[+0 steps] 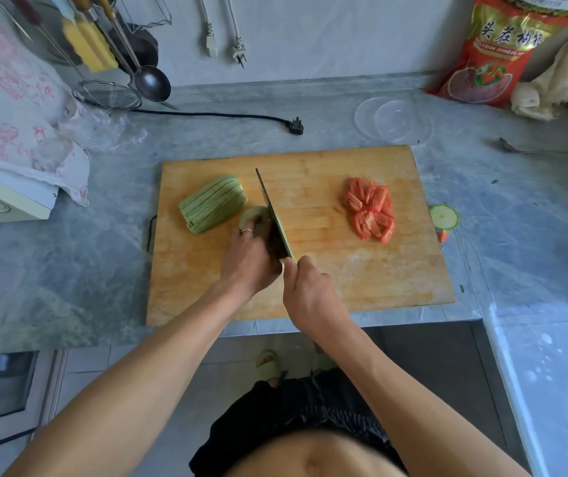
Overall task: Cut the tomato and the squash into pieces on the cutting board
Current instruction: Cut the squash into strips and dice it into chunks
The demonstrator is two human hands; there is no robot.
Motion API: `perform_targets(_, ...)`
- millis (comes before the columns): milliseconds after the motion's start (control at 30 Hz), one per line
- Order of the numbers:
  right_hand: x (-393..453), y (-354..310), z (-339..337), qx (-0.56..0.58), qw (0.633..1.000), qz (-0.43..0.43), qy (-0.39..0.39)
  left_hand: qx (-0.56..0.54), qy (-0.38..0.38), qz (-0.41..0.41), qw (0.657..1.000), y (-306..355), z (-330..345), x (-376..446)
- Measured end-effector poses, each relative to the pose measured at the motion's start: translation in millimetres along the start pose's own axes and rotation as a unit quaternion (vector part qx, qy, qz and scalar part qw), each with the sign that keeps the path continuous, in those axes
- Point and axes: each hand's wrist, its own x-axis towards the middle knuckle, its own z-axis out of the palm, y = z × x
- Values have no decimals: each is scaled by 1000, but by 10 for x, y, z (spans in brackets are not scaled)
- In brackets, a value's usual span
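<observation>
A wooden cutting board [327,270] lies on the grey counter. On its left part lies a row of pale green squash slices [212,203], leaning together. My left hand [250,256], with a ring on one finger, holds a small squash piece [253,215] against the board. My right hand [305,290] grips the handle of a cleaver [274,222], whose blade stands edge-down right beside the left fingers. A pile of red tomato pieces [370,210] sits on the board's right part.
A round squash end slice [443,217] and a tomato scrap [443,235] lie on the counter right of the board. Clear plastic lids [394,120], a black plug and cord [294,125], a red bag [496,53], hanging utensils [131,63] and a cloth-covered appliance [11,132] stand behind.
</observation>
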Motion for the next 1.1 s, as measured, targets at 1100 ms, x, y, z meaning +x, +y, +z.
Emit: perform_targets(1100, 212, 77, 124, -12, 1000, 1, 19, 187, 17, 174, 967, -319, -235, 307)
